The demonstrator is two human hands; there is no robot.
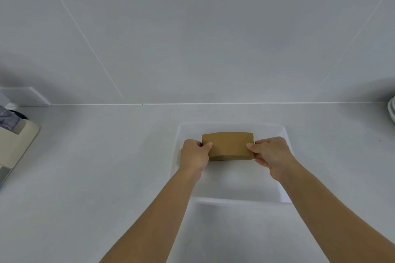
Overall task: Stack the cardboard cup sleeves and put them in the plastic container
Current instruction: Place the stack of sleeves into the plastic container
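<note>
A flat stack of brown cardboard cup sleeves (228, 145) is held over the inside of a clear plastic container (237, 199) on the white counter. My left hand (195, 156) grips the stack's left end, thumb on top. My right hand (271, 156) grips the right end the same way. Whether the stack touches the container's floor I cannot tell. Both forearms reach in from the bottom of the frame and cross the container's near rim.
A cream-coloured appliance (15, 145) stands at the left edge of the counter. White plates (391, 111) show at the right edge. A white wall with thin seams rises behind the counter, with a socket plate (27, 97) at the left.
</note>
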